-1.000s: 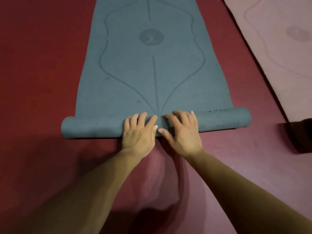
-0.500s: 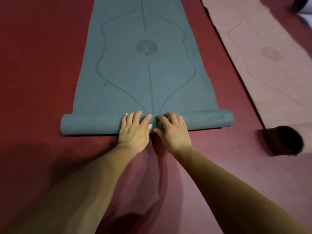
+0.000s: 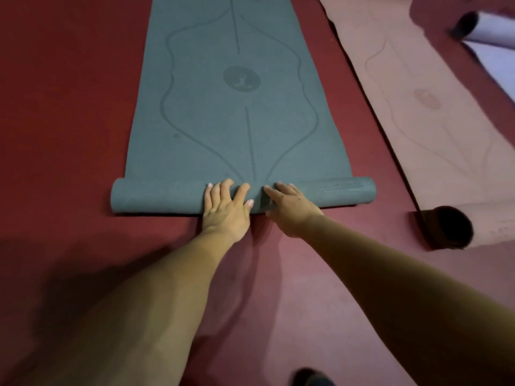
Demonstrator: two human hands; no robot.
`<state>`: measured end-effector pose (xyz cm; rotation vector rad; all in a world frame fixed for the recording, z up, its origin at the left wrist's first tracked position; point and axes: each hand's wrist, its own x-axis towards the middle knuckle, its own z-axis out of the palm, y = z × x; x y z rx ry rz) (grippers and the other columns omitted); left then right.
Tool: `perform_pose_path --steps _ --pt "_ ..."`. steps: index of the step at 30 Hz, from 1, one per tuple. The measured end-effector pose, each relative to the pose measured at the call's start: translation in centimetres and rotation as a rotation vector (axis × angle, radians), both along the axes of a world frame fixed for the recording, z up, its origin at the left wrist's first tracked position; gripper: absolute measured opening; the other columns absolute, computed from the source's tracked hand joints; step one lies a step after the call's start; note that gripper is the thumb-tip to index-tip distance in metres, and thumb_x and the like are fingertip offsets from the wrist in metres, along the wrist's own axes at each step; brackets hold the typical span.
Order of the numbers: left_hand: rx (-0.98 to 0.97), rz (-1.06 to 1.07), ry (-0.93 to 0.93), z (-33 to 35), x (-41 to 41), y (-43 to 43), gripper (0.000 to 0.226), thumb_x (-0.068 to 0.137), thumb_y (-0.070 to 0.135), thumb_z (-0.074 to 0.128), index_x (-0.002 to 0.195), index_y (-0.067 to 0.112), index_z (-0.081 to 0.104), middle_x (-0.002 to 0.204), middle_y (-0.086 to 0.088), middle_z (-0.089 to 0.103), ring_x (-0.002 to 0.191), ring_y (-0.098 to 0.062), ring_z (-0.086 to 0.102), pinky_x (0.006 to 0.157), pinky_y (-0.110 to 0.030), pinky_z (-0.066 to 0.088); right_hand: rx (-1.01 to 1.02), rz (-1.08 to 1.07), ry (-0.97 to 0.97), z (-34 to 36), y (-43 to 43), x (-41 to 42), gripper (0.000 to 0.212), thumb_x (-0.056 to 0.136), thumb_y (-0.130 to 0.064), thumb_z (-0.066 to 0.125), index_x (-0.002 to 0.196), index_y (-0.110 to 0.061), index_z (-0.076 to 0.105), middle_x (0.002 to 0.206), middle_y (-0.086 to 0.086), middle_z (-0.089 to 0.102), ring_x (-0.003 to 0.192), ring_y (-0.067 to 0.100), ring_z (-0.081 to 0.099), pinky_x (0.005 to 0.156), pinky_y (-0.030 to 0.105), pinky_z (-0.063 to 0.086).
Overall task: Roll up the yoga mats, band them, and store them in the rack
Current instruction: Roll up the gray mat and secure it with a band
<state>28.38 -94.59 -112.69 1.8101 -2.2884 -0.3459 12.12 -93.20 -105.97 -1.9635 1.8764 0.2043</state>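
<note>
A grey-blue yoga mat (image 3: 237,112) with curved line markings lies flat on the dark red floor and stretches away from me. Its near end is wound into a low roll (image 3: 156,197) running left to right. My left hand (image 3: 225,208) presses palm-down on the middle of the roll, fingers spread over its top. My right hand (image 3: 291,208) lies beside it on the roll, fingers curled over the top. The two hands nearly touch at the mat's centre line.
A pinkish-brown mat (image 3: 423,112) lies to the right, its near end curled into a roll (image 3: 451,227). A white rolled mat (image 3: 485,29) shows at the top right. Dark red floor (image 3: 64,112) surrounds the mats. A dark object (image 3: 312,377) sits at the bottom edge.
The roll has advanced along the grey-blue mat, nearer its round logo, with both hands still on it. My view has swung right, showing more of the pinkish mat and the white one.
</note>
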Motion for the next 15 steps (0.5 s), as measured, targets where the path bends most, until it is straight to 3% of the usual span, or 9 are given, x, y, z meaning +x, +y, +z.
perform_pose_path --steps 4,8,12,15 --pt "-0.003 0.007 -0.03 -0.5 -0.1 -1.5 0.043 0.102 0.046 0.041 0.143 0.032 0.046 0.149 -0.008 0.038 0.14 -0.028 0.027 0.119 -0.041 -0.008 -0.114 0.019 0.017 -1.3 -0.8 -1.2 0.062 0.101 -0.045 0.055 0.157 -0.028 0.034 0.159 0.002 0.034 0.149 0.026 0.025 0.123 0.044 0.019" --pt "-0.14 0.009 -0.093 -1.7 -0.5 -2.7 0.044 0.096 0.047 0.036 0.127 0.028 0.06 0.131 -0.01 0.055 0.123 -0.029 0.037 0.117 -0.046 0.011 -0.323 -0.04 -0.097 -4.5 -1.1 -1.5 0.058 0.094 -0.054 0.063 0.144 -0.028 0.054 0.144 0.001 0.052 0.137 0.028 0.039 0.122 0.052 0.019" --pt "-0.278 -0.067 -0.091 -1.7 0.1 -2.7 0.047 0.095 0.048 0.038 0.127 0.023 0.062 0.129 -0.012 0.058 0.12 -0.031 0.049 0.115 -0.049 0.024 -0.443 -0.095 -0.176 -6.3 -1.7 -2.0 0.06 0.09 -0.066 0.049 0.136 -0.03 0.061 0.134 -0.001 0.058 0.13 0.026 0.043 0.12 0.051 0.018" --pt "-0.359 -0.16 -0.122 -2.4 0.9 -2.2 0.045 0.094 0.046 0.045 0.13 0.024 0.062 0.133 -0.011 0.057 0.126 -0.03 0.048 0.116 -0.05 0.026 -0.477 -0.105 -0.199 -7.1 -2.5 -2.2 0.061 0.09 -0.068 0.043 0.136 -0.031 0.062 0.131 -0.002 0.058 0.129 0.025 0.044 0.12 0.046 0.013"
